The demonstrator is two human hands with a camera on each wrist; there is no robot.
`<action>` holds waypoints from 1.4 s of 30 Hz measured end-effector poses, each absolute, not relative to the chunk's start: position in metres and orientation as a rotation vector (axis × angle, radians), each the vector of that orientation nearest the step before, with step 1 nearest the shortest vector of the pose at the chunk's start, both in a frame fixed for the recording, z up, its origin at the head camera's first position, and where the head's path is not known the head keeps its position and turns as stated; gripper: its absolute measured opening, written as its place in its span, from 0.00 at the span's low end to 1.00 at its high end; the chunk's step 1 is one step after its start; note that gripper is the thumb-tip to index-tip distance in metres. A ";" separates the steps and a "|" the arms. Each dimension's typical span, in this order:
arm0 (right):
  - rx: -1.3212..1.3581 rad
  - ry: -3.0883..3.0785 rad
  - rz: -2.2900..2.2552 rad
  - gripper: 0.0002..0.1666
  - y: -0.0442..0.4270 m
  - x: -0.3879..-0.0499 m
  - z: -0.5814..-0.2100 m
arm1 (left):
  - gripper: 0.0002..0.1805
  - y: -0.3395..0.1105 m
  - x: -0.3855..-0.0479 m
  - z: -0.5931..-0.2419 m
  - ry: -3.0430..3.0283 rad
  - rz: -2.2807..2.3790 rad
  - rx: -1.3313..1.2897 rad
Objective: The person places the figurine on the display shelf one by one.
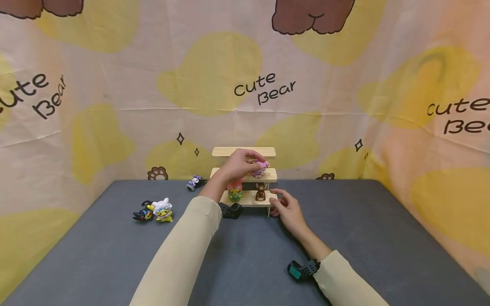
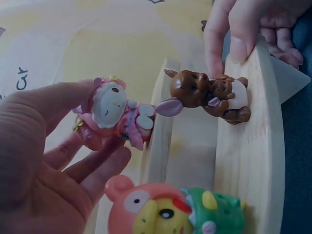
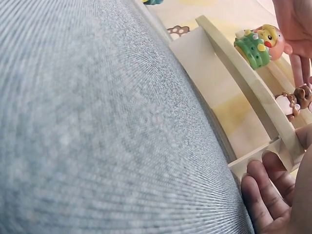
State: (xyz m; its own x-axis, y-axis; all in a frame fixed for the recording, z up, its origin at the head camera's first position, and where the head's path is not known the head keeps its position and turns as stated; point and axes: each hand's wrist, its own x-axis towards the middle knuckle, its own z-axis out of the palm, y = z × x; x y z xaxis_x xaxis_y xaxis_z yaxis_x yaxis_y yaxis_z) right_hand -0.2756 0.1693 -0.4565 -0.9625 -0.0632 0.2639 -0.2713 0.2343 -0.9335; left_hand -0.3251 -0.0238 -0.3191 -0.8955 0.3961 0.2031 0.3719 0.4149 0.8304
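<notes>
My left hand [image 1: 242, 165] pinches a pink figurine [image 2: 109, 108] with a white face between thumb and fingers, on or just at the middle tier of a small wooden stepped shelf [image 1: 243, 151]. With my right hand [image 1: 289, 211] I grip the right end of the bottom tier, thumb on top and fingers beneath. On that tier stand a brown kangaroo figurine [image 2: 209, 92] near my right thumb and a figurine in a pink hood and green outfit [image 1: 235, 190] at the left. Whether the pink figurine bears its weight on the tier I cannot tell.
Left of the shelf on the dark table [image 1: 245, 263] lies a purple-and-white figurine [image 1: 194, 182]. Nearer me are a yellow figurine with a white cap [image 1: 163, 210] and a black figurine [image 1: 143, 212]. A printed cloth [image 1: 214, 76] hangs behind the table.
</notes>
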 end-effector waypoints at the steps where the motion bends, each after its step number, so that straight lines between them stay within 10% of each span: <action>1: 0.320 -2.333 1.812 0.20 0.169 -0.276 -0.457 | 0.13 -0.025 -0.325 -0.319 2.622 1.534 0.720; 27: 0.281 -2.355 1.780 0.20 0.182 -0.274 -0.452 | 0.15 -0.138 -0.270 -0.295 2.953 1.386 0.603; 42: 0.293 -2.363 1.804 0.20 0.169 -0.276 -0.456 | 0.18 -0.225 -0.217 -0.339 3.127 1.300 0.313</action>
State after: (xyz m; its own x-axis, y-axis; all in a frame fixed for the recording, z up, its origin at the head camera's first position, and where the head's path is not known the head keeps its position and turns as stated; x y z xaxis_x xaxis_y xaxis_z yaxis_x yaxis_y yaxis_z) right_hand -0.2760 0.1695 -0.4560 -0.9689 -0.0613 0.2396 -0.2473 0.2558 -0.9346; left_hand -0.2172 -0.2249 -0.3393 -0.9499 0.0683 0.3052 0.2645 0.6959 0.6677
